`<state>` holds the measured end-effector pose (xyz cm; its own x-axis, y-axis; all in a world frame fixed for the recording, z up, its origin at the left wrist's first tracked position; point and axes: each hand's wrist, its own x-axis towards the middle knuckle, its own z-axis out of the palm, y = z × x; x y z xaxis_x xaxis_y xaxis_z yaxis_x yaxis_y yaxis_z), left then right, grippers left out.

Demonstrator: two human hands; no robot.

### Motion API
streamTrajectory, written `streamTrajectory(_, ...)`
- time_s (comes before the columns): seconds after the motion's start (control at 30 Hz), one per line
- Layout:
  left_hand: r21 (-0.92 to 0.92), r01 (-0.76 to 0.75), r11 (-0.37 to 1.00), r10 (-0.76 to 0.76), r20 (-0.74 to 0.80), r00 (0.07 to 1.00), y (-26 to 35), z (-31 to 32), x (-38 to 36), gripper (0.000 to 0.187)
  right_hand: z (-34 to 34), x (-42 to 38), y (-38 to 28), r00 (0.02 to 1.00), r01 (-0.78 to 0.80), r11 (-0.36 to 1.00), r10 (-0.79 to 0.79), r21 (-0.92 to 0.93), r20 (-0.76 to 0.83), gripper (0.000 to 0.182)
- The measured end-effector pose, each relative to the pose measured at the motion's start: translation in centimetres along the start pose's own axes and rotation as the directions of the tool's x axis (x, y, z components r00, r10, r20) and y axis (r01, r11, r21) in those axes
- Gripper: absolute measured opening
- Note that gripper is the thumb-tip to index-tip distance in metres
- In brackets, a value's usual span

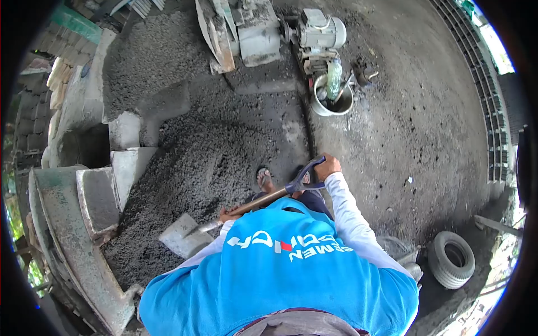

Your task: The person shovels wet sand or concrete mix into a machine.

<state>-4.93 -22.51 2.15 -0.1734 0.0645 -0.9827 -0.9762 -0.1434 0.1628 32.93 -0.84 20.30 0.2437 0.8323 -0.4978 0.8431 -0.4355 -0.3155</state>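
Observation:
A shovel (263, 200) lies slantwise across the front of my body, its dark D-shaped handle up to the right and its grey metal blade (184, 236) down to the left. My right hand (329, 167) is closed around the grip of that handle. Lower on the wooden shaft, my left hand (227, 215) is wrapped round it near the metal socket, partly hidden by my sleeve. The blade looks bare of material and hangs over the edge of a dark, damp, grainy heap (190, 162). My feet in sandals show just beyond the shaft.
A machine with an electric motor (322, 31) stands ahead, beside a pale bucket (332, 112) holding a green plastic bottle. Concrete blocks (98, 201) and a metal chute (67, 224) border the heap at left. A tyre (451, 259) lies at right. Another grainy pile (151, 56) sits farther off.

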Motion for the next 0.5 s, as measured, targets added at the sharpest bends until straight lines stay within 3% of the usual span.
streamTrajectory(0.07,-0.100,0.045,0.994,-0.042,0.039,0.998,0.3,-0.6,2.9,0.041,1.8,-1.1,2.9,0.996,0.032,0.996,-0.025,0.081,-0.083,0.027)
streamTrajectory(0.1,-0.060,0.002,0.998,-0.004,-0.025,1.000,0.3,1.7,-0.3,0.041,3.6,-0.6,5.3,0.997,0.015,0.995,-0.006,0.100,-0.080,0.027)
streamTrajectory(0.17,0.045,-0.032,0.998,0.030,0.042,0.999,0.4,3.7,-1.7,0.040,4.7,-1.6,8.3,0.998,0.024,0.988,-0.015,0.151,-0.059,0.026)
streamTrajectory(0.23,0.146,-0.138,0.980,0.128,0.078,0.989,-0.7,7.4,-7.1,0.038,7.1,-2.9,11.9,0.988,0.147,0.966,-0.135,0.212,-0.072,0.022)
streamTrajectory(0.27,0.158,-0.204,0.966,0.173,0.189,0.967,-1.0,8.2,-7.0,0.036,8.0,-3.3,13.7,0.978,0.209,0.948,-0.195,0.241,-0.080,0.020)
streamTrajectory(0.3,0.194,-0.276,0.941,0.225,0.249,0.942,-1.5,8.9,-6.8,0.034,5.3,-5.5,12.2,0.983,-0.170,0.789,0.092,0.590,0.161,0.014)
streamTrajectory(0.33,0.221,-0.307,0.926,0.250,0.254,0.935,-2.9,10.4,-9.0,0.033,7.7,-5.8,14.5,0.981,-0.195,0.691,0.124,0.696,0.152,0.009)
streamTrajectory(0.37,0.262,-0.288,0.921,0.205,0.300,0.931,-4.6,11.2,-9.7,0.034,6.5,-7.4,14.5,0.987,-0.155,0.733,0.086,0.662,0.136,0.007)
streamTrajectory(0.4,0.303,-0.269,0.915,0.158,0.344,0.926,-6.5,11.5,-9.7,0.035,7.4,-8.3,16.3,0.992,0.076,0.867,-0.117,0.493,0.054,0.007)
streamTrajectory(0.5,0.462,-0.117,0.879,-0.040,0.317,0.948,-15.9,9.8,-7.6,0.038,11.4,-10.9,21.6,0.977,-0.199,0.706,0.088,0.680,0.195,0.025)
